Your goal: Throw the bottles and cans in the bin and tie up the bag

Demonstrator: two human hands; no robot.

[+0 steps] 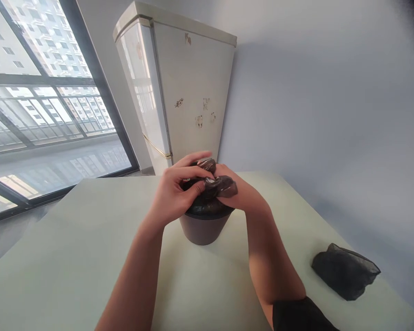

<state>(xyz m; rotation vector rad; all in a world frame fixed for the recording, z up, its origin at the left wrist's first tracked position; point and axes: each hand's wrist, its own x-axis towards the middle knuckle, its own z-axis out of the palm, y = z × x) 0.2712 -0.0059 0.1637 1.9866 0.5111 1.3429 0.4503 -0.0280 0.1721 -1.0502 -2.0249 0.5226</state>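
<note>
Left hand (pixel 179 186) and right hand (pixel 232 191): pinching the gathered black plastic bag (pixel 209 202) between them; bag: glossy, crumpled, lining a grey-brown bin (pixel 203 228), directly beneath both hands; bench (pixel 89 239): pale green, bearing bin and, right, a folded dark bundle (pixel 345 271); beyond: scuffed white refrigerator (pixel 193 82), bluish wall (pixel 313 105), large window (pixel 48 92)

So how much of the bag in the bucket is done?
Partly, I'd say. Done: the dark bag sits inside the bucket. In hand: the left hand pinches its bunched top, the right hand against it. Probably left: closing it; no finished knot shows, though the hands hide some. The black bundle lies untouched.
</note>
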